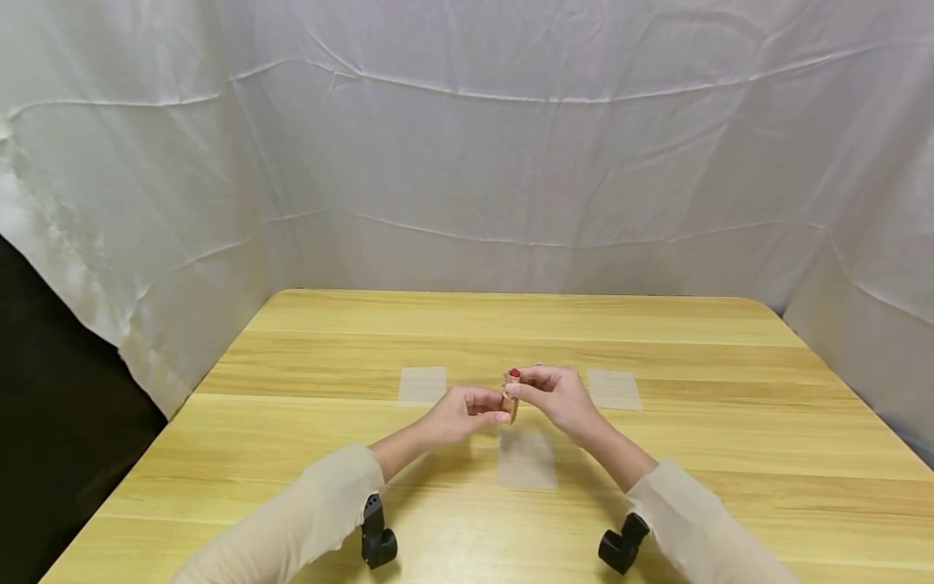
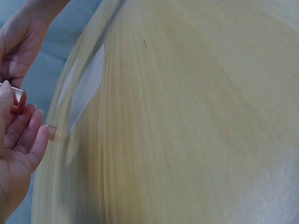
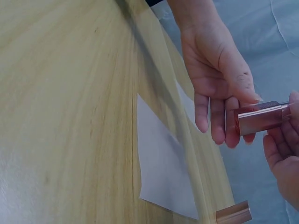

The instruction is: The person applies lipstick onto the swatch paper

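Observation:
A rose-gold lipstick (image 1: 509, 405) with its red tip raised is held upright between both hands, over the middle of the table. My left hand (image 1: 460, 415) holds its lower part, thumb against one side, while my right hand (image 1: 558, 393) pinches it higher up, just below the red tip. From the right wrist view, the shiny copper tube (image 3: 261, 119) runs from the left hand's thumb and fingers to the right hand (image 3: 285, 158) at the edge. A separate copper-coloured piece like a cap (image 3: 233, 213) shows near the bottom of that view.
Three pale square sheets lie on the wooden table (image 1: 292, 478): one at left (image 1: 423, 384), one at right (image 1: 614, 389) and one nearer me (image 1: 527, 460). White cloth (image 1: 511, 162) hangs behind and at the sides. Black camera mounts (image 1: 378, 531) hang from both wrists.

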Motion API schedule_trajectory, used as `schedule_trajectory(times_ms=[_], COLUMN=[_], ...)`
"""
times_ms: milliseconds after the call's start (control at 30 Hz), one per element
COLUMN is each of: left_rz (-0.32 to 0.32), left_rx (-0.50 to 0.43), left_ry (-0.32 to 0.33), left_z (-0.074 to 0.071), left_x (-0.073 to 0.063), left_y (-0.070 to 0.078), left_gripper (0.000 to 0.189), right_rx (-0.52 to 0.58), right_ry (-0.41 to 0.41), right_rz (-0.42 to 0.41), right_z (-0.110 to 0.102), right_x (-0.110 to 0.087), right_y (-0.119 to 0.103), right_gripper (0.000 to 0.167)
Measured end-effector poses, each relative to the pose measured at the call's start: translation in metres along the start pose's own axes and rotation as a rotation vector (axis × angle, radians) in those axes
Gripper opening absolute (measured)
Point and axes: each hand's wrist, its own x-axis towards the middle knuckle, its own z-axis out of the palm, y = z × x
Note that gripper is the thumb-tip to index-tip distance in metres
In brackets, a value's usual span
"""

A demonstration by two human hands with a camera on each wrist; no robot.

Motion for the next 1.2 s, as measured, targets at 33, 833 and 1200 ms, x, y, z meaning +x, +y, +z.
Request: schedule_trajectory(times_ms=[33, 833, 1200], left_rz=[0.000, -0.088, -0.105], left_rx=[-0.004, -0.026, -0.040], left_ry=[-0.003, 0.198, 0.277], left_z=[0.000, 0.008, 0.011], left_x=[0.000, 0.001, 0.000], left_y=[0.000, 0.006, 0.008], left_gripper=[0.028, 0.024, 0.022], right_rx=[0.009, 0.103, 0.109], right_ry=[-0.003, 0.078, 0.188], right_rz=[-0.002, 0.001, 0.065], right_z=[0.000, 0.007, 0.014], right_x=[0.000, -0.001, -0.002], right_y=[0.000, -0.001, -0.003], right_gripper=[0.024, 0.027, 0.028])
